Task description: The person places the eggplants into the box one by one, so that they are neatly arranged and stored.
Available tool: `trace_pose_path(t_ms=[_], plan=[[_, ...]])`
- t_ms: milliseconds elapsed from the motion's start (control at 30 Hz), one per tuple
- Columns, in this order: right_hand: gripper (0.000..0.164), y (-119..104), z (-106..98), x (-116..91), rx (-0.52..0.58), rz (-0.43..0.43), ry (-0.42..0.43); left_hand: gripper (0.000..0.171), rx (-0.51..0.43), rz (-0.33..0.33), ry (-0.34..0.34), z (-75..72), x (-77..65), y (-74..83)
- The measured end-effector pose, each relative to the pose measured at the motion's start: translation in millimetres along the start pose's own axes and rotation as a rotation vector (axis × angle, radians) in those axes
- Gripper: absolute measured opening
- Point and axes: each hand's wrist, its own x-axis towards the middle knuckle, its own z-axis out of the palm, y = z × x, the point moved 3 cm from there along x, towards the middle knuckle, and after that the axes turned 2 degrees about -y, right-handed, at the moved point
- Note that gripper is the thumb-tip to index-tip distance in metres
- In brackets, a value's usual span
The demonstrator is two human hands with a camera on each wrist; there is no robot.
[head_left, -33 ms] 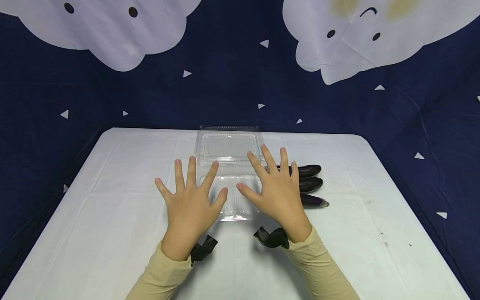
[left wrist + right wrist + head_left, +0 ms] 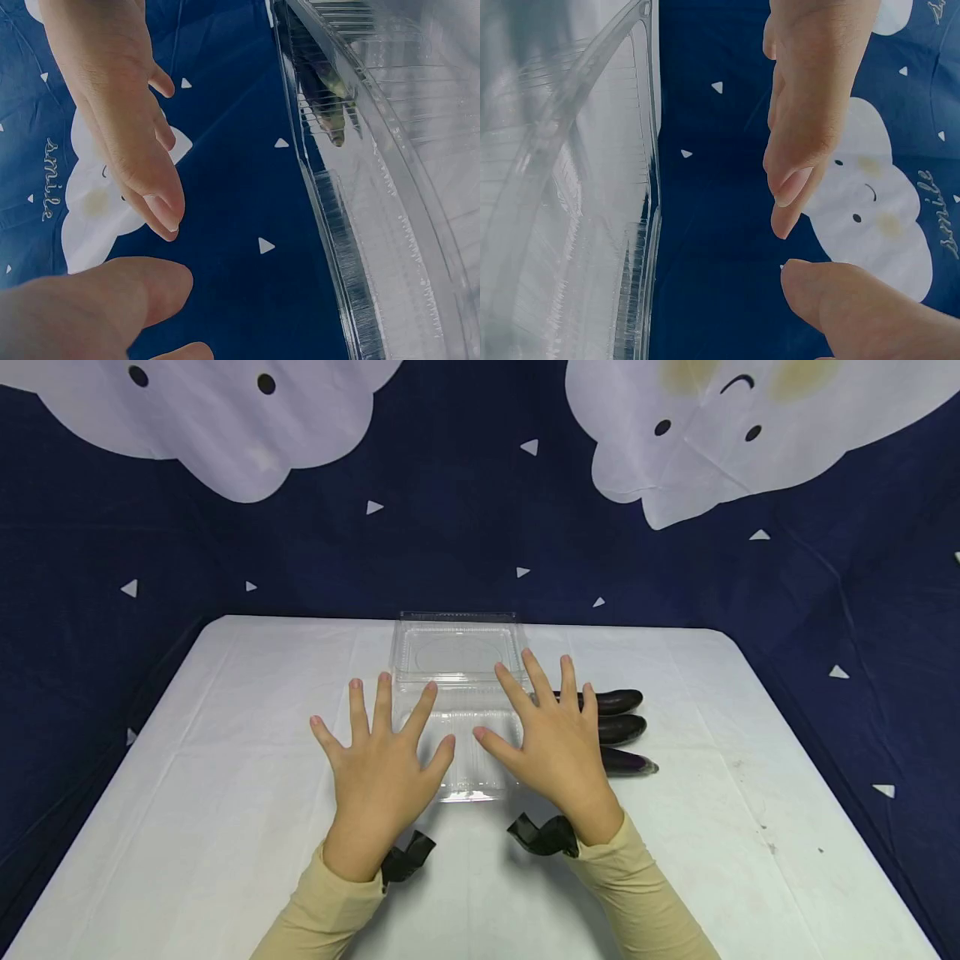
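Note:
Both hands hover palm down with fingers spread, and neither holds anything. The left hand [image 2: 382,772] is over the left side of a clear plastic clamshell box [image 2: 476,760], whose lid [image 2: 457,652] lies opened toward the far table edge. Over the box's right side hangs the right hand [image 2: 558,747], partly covering three dark eggplants [image 2: 621,729] laid side by side to the right of the box. In the left wrist view the stem ends of eggplants [image 2: 330,120] show through the clear wall. The right wrist view has the box [image 2: 570,180] at left.
A white cloth covers the table [image 2: 225,760]. Behind it hangs a dark blue curtain [image 2: 450,543] with white clouds and small triangles. Black straps [image 2: 543,835] hang loose at both wrists, below the tan sleeves [image 2: 637,893].

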Motion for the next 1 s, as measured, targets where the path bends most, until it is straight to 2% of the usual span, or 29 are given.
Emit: trace_pose_path(t_ms=[300, 400, 533, 633, 700, 800, 900, 1000], plan=[[0.081, 1.0, 1.3, 1.5, -0.002, 0.0, -0.017, 0.067, 0.009, -0.027, -0.058, 2.0, -1.0, -8.0], [0.081, 2.4, 1.6, 1.9, -0.007, 0.006, -0.022, 0.069, 0.015, -0.033, -0.04, 5.4, -3.0, -16.2], [0.081, 7.1, 0.1, 3.1, -0.009, 0.02, -0.034, 0.073, 0.017, -0.042, 0.026, 11.7, -6.2, -31.0], [0.082, 14.2, -2.2, 4.5, -0.006, 0.023, -0.049, 0.08, 0.01, -0.059, 0.026, 17.5, -9.3, -43.7], [0.082, 20.8, -4.2, 5.6, 0.0, 0.024, -0.064, 0.088, -0.006, -0.073, -0.017, 22.0, -11.6, -51.7], [0.083, 33.2, -6.4, 6.9, 0.004, 0.022, -0.08, 0.1, -0.063, -0.093, -0.124, 29.4, -14.8, -62.1], [0.084, 47.6, -6.7, 8.5, -0.005, 0.023, -0.092, 0.106, -0.163, -0.095, -0.231, 38.0, -17.5, -69.5], [0.084, 63.0, -4.6, 11.7, -0.012, 0.025, -0.115, 0.105, -0.294, -0.058, -0.287, 46.5, -19.4, -73.5]])
